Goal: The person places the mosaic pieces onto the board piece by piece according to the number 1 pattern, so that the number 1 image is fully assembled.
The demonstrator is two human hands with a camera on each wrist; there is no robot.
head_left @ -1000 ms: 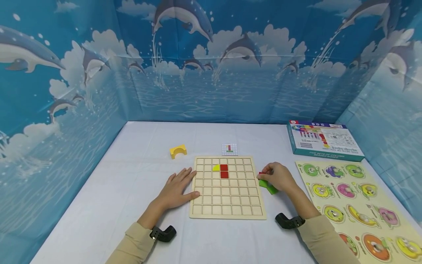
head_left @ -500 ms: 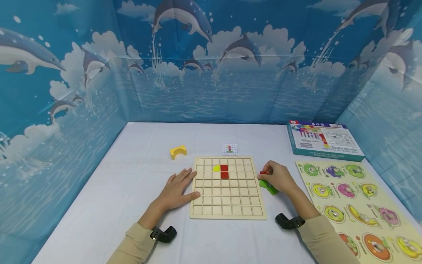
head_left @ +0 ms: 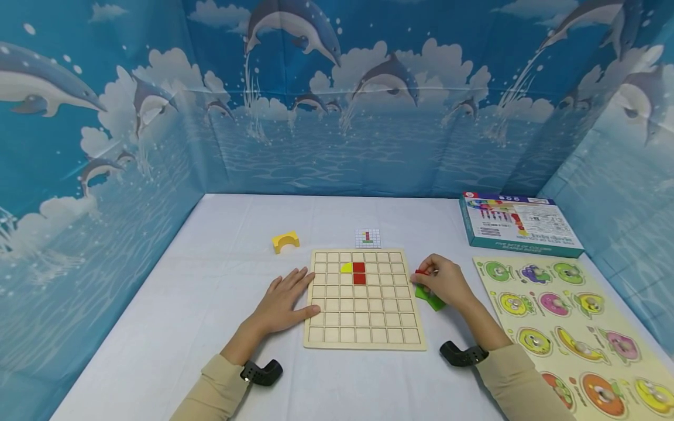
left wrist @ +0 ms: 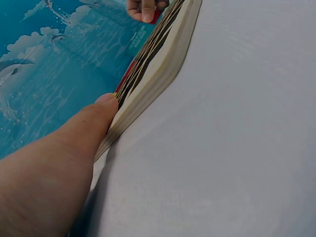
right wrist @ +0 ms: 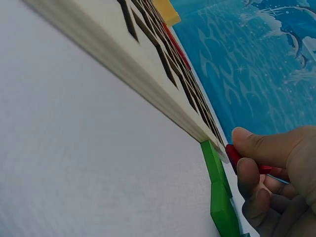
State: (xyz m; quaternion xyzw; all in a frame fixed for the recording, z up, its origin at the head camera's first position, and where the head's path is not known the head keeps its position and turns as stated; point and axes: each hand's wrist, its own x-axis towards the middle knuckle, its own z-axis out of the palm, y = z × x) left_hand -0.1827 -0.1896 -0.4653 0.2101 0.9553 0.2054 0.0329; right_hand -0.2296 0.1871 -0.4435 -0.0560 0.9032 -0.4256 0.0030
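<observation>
In the head view, a wooden grid board (head_left: 308, 327) lies flat on the table. Two red square blocks (head_left: 359, 273) and a yellow quarter-round-looking piece (head_left: 346, 268) sit in its upper cells. My left hand (head_left: 284, 303) rests with spread, straight fingers along the board's left edge, its thumb (left wrist: 96, 118) touching the rim. Off the right edge, my right hand (head_left: 446, 280) pinches a red block (right wrist: 234, 158) between thumb and fingers. Green blocks (right wrist: 223, 207) lie just below that hand, against the board's side; the hand partly covers them in the head view.
A small pattern card (head_left: 367, 238) lies behind the board, and a yellow arch block (head_left: 286, 241) stands to its left. At right are a boxed set (head_left: 521, 225) and a fruit puzzle board (head_left: 544, 318). Dolphin-printed cloth (head_left: 326, 158) walls the table in.
My right hand has lifted slightly, raising the red block a little from the green blocks. The left hand and the board stay where they were.
</observation>
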